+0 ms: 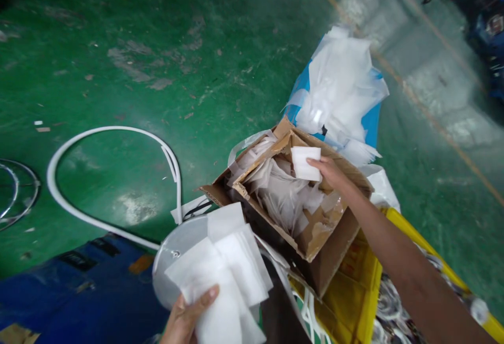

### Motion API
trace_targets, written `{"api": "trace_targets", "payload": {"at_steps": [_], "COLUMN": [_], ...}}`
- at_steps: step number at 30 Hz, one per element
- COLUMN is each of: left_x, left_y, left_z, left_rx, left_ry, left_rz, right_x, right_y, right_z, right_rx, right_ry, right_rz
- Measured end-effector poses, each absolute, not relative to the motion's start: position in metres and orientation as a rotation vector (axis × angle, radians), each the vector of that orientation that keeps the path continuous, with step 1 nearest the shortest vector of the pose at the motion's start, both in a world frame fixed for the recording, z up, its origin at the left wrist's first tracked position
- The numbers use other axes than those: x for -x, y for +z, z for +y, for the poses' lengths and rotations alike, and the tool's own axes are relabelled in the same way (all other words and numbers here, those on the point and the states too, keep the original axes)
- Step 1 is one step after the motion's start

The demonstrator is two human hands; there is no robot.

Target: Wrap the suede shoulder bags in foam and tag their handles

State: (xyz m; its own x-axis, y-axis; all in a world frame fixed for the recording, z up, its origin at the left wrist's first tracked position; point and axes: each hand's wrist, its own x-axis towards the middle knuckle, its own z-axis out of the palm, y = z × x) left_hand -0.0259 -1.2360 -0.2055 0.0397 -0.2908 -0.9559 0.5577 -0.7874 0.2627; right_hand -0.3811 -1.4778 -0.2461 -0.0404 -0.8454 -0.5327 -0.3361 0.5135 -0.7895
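My left hand grips a fanned stack of thin white foam sheets, its thumb lying across the top one. Beneath the stack is a round grey disc-like lid or plate, partly covered. Over an open cardboard box, my right hand pinches a small folded white foam piece. Crumpled translucent white sheets fill the box below that hand. What lies deeper in the box is hidden.
Behind the box, a blue container overflows with white sheets. At right, a yellow crate holds shiny round parts. A white hose loop lies on the green floor. Dark blue material fills the lower left.
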Motion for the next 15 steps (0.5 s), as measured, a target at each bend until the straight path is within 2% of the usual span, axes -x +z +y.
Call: {"api": "trace_targets", "payload": {"at_steps": [4, 7, 15], "left_x": [0.034, 0.035, 0.03], "left_y": [-0.215, -0.219, -0.227], "left_z": [-1.238, -1.239, -1.241], "left_rx": [-1.671, -1.641, -1.593], "left_ry": [-1.803, -1.849, -1.753], "left_rz": [0.246, 0.219, 0.257], "right_x": [0.38, 0.374, 0.334], "right_y": [-0.228, -0.214, -0.191], "right_z": [-1.478, -1.472, -1.385], "right_rx": [0.906, 0.824, 0.505], "right_ry": [-0.848, -0.932, -0.67], "right_rz": [1.661, 1.64, 1.388]}}
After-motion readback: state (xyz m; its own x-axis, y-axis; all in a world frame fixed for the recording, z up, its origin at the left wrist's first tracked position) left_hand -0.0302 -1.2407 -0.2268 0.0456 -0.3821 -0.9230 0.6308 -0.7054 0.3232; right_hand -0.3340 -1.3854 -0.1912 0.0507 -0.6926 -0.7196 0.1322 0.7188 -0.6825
